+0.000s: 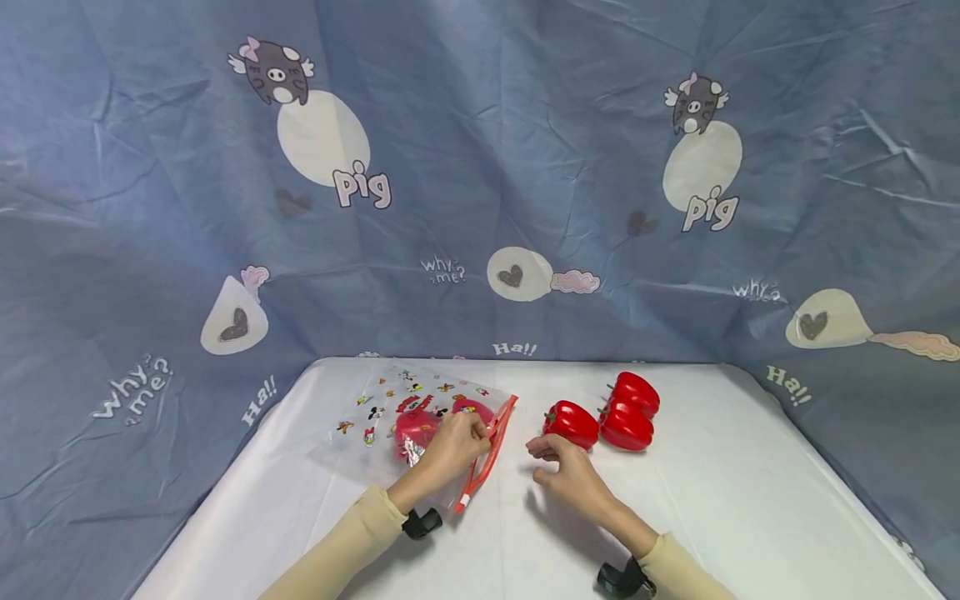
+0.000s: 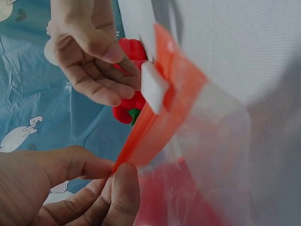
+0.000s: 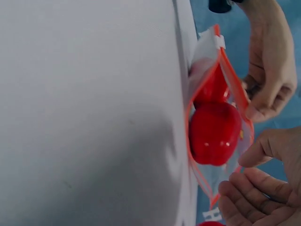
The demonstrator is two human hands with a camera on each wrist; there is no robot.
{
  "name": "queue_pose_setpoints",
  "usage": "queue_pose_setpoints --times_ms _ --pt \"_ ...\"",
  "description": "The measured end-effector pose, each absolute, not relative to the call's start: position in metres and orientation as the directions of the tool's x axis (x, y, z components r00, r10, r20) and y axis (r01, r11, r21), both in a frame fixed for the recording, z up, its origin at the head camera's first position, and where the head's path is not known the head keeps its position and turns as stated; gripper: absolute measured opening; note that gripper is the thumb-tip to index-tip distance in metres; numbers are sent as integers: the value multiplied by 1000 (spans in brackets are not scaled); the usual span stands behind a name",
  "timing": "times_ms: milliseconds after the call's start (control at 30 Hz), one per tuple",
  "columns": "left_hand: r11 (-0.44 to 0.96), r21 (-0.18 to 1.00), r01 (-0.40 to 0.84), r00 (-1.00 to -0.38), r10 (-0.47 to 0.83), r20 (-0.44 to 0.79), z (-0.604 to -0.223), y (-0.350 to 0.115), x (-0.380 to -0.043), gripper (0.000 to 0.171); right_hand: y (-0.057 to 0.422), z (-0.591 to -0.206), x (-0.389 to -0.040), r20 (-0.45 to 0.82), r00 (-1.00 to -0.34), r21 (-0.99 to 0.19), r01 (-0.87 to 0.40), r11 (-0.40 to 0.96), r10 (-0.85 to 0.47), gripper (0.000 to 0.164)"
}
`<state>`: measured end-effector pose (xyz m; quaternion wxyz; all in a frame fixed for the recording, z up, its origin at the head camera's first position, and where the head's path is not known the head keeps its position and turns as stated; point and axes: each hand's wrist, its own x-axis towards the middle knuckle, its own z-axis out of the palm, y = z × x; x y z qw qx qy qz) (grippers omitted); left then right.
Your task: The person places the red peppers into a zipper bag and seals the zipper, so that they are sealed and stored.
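A clear zip bag (image 1: 369,425) with cartoon prints and an orange zip edge (image 1: 495,446) lies on the table. My left hand (image 1: 450,446) pinches that edge between thumb and fingers. In the right wrist view the bag's mouth gapes, with a red bell pepper (image 3: 215,134) inside and another red bell pepper (image 3: 216,89) behind it. A white slider (image 2: 154,87) sits at one end of the zip. My right hand (image 1: 573,479) holds nothing, its fingers loosely bent, just in front of a loose red bell pepper (image 1: 572,423).
Two more red bell peppers, one nearer (image 1: 627,427) and one farther (image 1: 637,392), lie right of the loose one. White cloth covers the table (image 1: 735,500). A blue printed curtain (image 1: 450,167) hangs behind and along the sides.
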<state>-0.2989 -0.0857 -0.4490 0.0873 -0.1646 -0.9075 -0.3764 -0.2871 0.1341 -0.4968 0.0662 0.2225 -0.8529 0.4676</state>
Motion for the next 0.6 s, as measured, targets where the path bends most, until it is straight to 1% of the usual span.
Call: queue_pose_setpoints --times_ms 133,400,600 --pt "658 662 359 -933 232 275 -449 -85 -299 9 139 -491 -290 349 -891 -772 -449 451 -290 30" --pt "656 663 361 -932 230 280 -448 -85 -298 8 148 -480 -295 333 -904 -814 -419 402 -268 31" --pt "654 665 360 -932 231 277 -449 -85 -298 7 157 -473 -299 347 -918 -788 -397 470 -193 32"
